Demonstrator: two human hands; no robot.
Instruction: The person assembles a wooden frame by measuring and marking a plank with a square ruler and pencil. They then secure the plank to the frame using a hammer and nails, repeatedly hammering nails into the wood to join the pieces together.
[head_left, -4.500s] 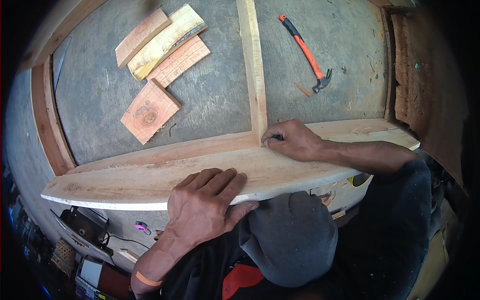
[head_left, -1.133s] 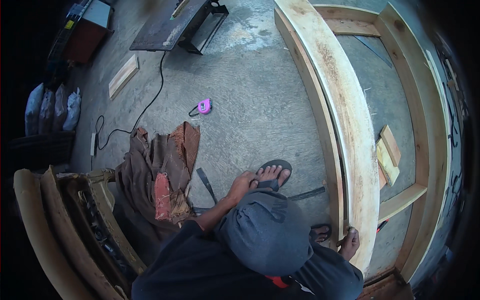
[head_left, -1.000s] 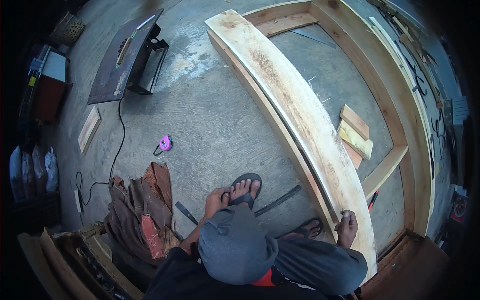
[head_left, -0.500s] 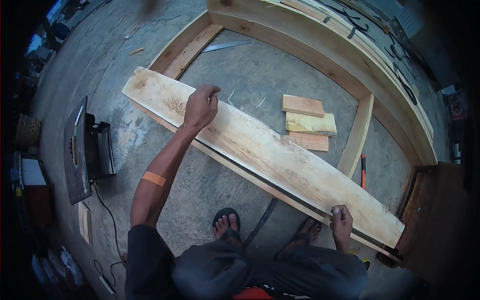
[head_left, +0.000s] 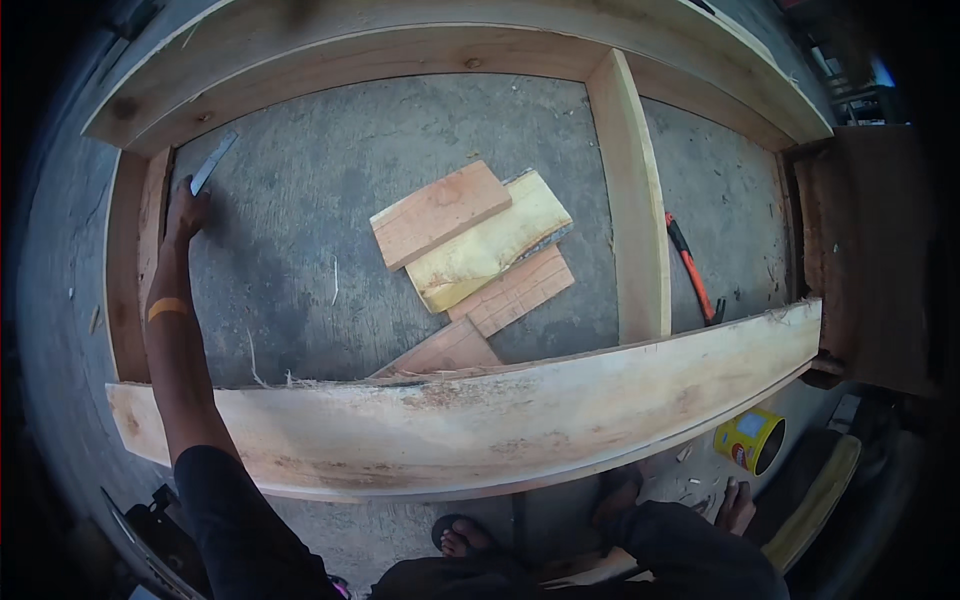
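Note:
My left hand (head_left: 186, 212) reaches over the near board into the wooden frame's far left corner. Its fingers are closed on one end of a flat grey steel ruler (head_left: 214, 163) at the concrete floor. The long pale board (head_left: 480, 425), stained brown in patches, lies across the near side of the frame under my left forearm. Low on the right, my right hand (head_left: 737, 508) is beside my knee, near a yellow can (head_left: 748, 440). Its fingers are curled; whatever they may hold is hidden.
Several wood offcuts (head_left: 443, 212) lie overlapping inside the frame. A crosspiece (head_left: 632, 200) divides it, with an orange-and-black tool (head_left: 693, 265) on the floor to its right. A dark brown wooden piece (head_left: 865, 260) adjoins the right end.
My left hand has left the board and moved to the ruler. My right hand has come off the board's near edge. The view has turned, so the frame now spans it.

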